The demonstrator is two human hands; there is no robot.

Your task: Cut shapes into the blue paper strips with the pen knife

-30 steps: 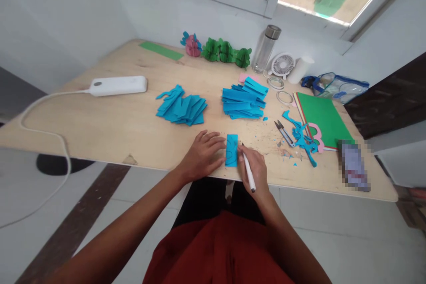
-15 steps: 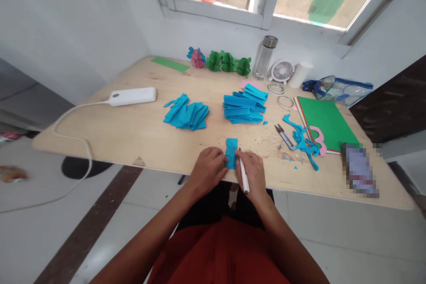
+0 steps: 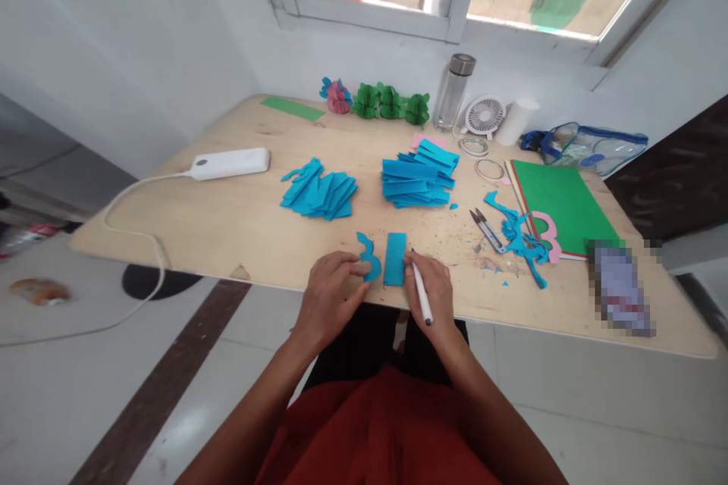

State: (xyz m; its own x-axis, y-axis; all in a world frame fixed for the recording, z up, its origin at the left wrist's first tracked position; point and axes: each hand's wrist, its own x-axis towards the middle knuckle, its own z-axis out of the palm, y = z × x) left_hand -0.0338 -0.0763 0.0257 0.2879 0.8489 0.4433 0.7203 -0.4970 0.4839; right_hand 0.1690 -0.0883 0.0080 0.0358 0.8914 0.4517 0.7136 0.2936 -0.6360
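Observation:
Near the table's front edge, my left hand (image 3: 337,288) pinches a wavy blue paper cutout (image 3: 372,267) between thumb and fingers. Just to its right lies a blue paper rectangle (image 3: 395,258), apart from the cutout. My right hand (image 3: 433,286) is closed around a white marker (image 3: 422,292), its dark end pointing down toward me. The right fingertips touch the rectangle's right edge. Beyond my hands are a fanned stack of blue paper pieces (image 3: 327,195) on the left and a pile of blue strips (image 3: 418,183) in the middle.
Thread snips (image 3: 487,232) lie beside blue scraps (image 3: 520,239) at right. Green paper (image 3: 563,204) and a pink cutout (image 3: 547,233) are behind. A glass bottle (image 3: 453,95), small fan (image 3: 483,116) and green paper ornaments (image 3: 390,104) line the back. A corded white device (image 3: 230,164) lies left.
My left hand has moved left with the wavy cutout, lifting it away from the rectangle it was lying over. The right hand stays at the rectangle with the marker.

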